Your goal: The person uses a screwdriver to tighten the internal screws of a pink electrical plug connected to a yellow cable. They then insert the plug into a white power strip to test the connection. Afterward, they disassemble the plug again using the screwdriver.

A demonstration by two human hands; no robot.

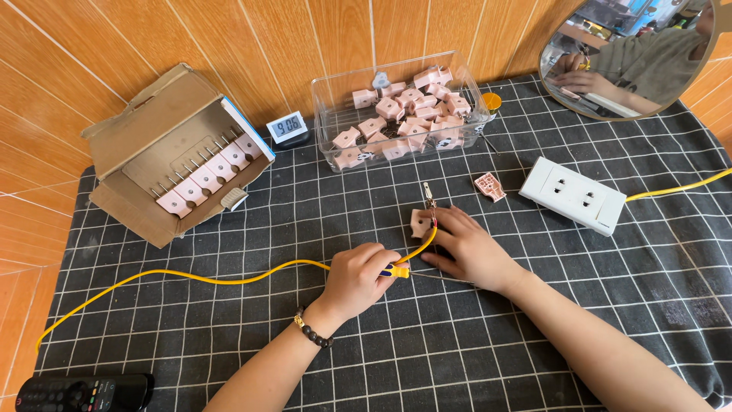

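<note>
My left hand [357,279] is closed around a screwdriver with a blue and yellow handle [395,270], its tip pointing right. My right hand [469,248] rests on the cloth, its fingers pinching the end of a yellow cable [229,279] against a pink plug half [420,222]. A metal prong [429,192] sticks out beyond the plug half. The other pink plug half [489,185] lies apart, to the upper right.
A clear plastic bin [329,126] of pink plugs stands at the back. A cardboard box [145,122] with a row of plugs is at the left, a small digital clock [287,127] beside it. A white socket strip [576,194], a round mirror [610,111], a remote [80,393].
</note>
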